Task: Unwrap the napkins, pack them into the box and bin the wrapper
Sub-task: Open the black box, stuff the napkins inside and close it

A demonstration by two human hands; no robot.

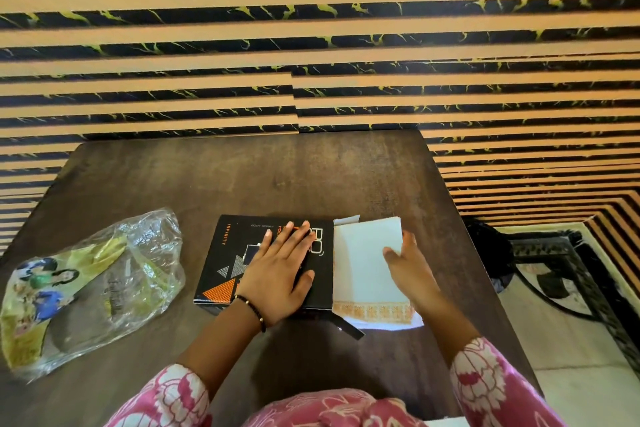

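Pink sleeves [162, 395], dark table [242, 180], striped wall [311, 45]

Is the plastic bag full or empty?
Empty. The plastic wrapper lies flat and crumpled on the table, and the wood shows through its clear part.

Wall: horizontal bands [311, 28], tan strips alternating with black marble-effect strips veined in yellow-green; a vertical seam offsets the pattern near centre.
Right side: the same banding [554, 184] continues down beside the tabletop, meeting in a corner at the far right.
Tabletop: dark brown wood-grain surface [242, 177], rounded far corners, pushed against the wall.
Floor: pale surface [571, 374] at lower right.
Rug: cream field with black ornamental border [568, 274], lying right of the tabletop.
Light: even, soft daylight tone; faint sheen on the tabletop.
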